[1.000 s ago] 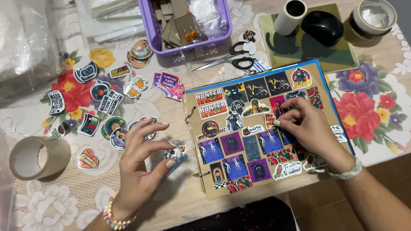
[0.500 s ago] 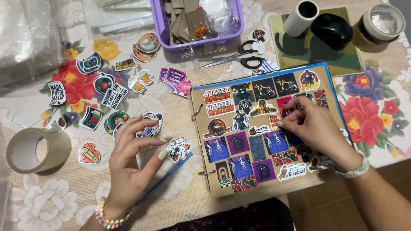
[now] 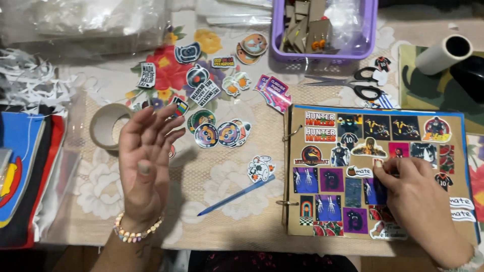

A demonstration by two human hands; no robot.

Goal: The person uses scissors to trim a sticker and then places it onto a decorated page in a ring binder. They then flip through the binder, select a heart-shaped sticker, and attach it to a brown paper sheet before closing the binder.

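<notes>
Floral lace tablecloth; loose stickers; purple basket at far edge.

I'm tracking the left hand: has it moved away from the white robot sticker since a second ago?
Yes. The left hand has lifted off the white robot sticker and swung left, open-palmed, toward the tape roll.

The worktop wears a matt lace cloth with a printed flower pattern. The stickers look like glossy paper. The album page is dull brown card with a blue edge, bound by metal rings. The pen is smooth blue plastic, the basket glossy purple plastic. The scissors have metal blades and black plastic handles. The tape roll is matt tan paper. The bags are shiny clear film. The bracelet is pale glossy beads.
</notes>
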